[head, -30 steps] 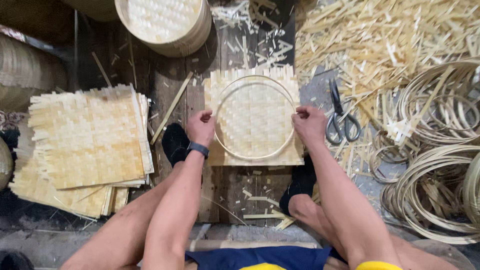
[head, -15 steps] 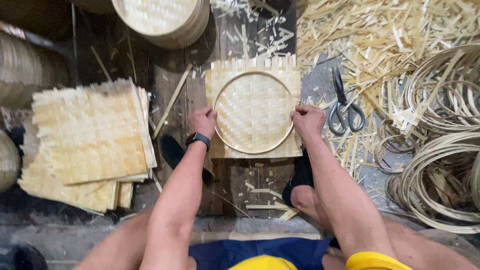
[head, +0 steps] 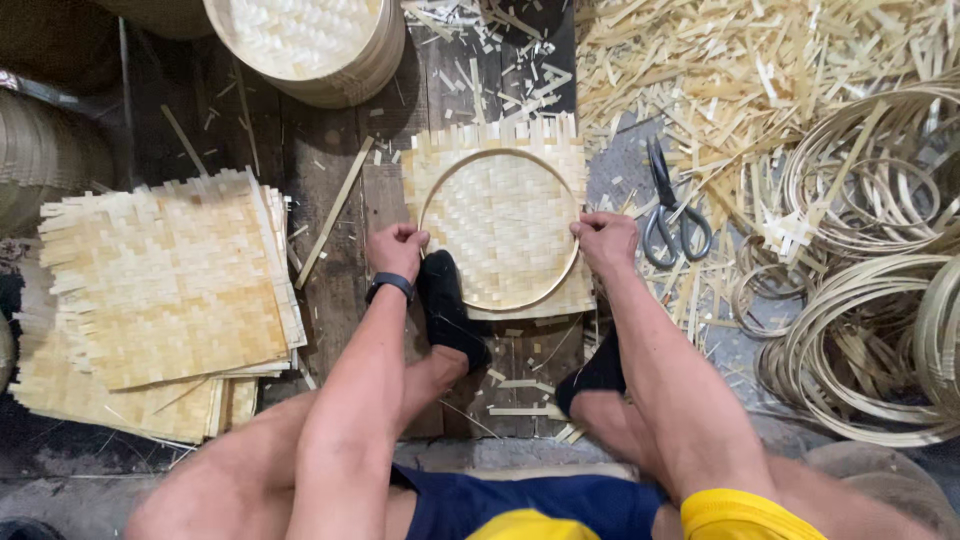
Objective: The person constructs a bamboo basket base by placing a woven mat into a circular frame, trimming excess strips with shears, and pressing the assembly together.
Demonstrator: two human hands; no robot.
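— Bamboo hoop (head: pixel 500 228) lies on the woven mat (head: pixel 497 215), on the floor planks. Hands?
— Left hand (head: pixel 397 250) and right hand (head: pixel 603 240) both pinch its rim. Press evenly, I think

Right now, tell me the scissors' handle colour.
Dark grey to black, on the scissors; head view.

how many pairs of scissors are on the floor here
1. The scissors lie just right of the woven mat, beside the right hand, at the edge of the strip pile. More could be buried under it.
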